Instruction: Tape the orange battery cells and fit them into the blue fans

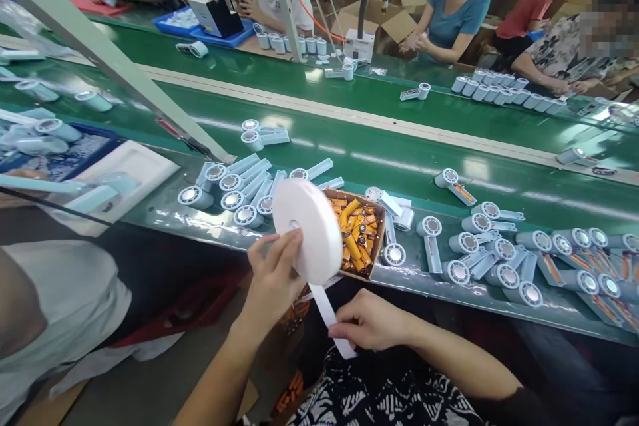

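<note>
Left grip (273, 279) holds roll (309, 233) near its hub; right grip (372, 321) pinches strip (325, 307) below it. Pull square to roll, light tension, no twist. Box (381, 233) sits beyond both grips.

I can't read any words, brands, numbers or signs from where I am.
</note>
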A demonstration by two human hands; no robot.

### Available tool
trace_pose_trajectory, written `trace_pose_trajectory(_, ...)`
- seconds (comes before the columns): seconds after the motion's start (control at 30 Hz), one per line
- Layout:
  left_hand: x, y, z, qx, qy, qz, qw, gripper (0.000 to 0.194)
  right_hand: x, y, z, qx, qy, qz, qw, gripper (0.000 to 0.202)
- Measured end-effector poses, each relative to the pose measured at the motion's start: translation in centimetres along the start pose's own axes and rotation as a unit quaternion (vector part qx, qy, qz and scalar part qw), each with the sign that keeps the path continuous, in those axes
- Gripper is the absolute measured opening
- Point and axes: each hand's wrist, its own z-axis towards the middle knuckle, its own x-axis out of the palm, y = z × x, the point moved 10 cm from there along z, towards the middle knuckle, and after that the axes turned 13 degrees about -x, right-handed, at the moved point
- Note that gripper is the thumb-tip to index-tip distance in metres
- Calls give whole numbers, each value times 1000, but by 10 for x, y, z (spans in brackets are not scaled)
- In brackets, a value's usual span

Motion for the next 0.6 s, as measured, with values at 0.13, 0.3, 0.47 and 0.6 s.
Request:
trace_pose_trajectory(0.13,2,29,-10,-74,-47,8,996,88,-55,-10,2,38,-56,-228,971,36)
trace_pose_trajectory(0.3,4,22,-21,-55,-43,64,995,89,-126,-12,21,84,-213,-474,850,24)
trace_pose_trajectory(0.47,1,10,-26,-22,-34,98,994,79,-137,8,2,-77,-358,-244,898,27)
trace_pose_trajectory(0.6,3,0,-30,26,-8,116,993,72,-159,42,-20,-97,-412,-82,902,47)
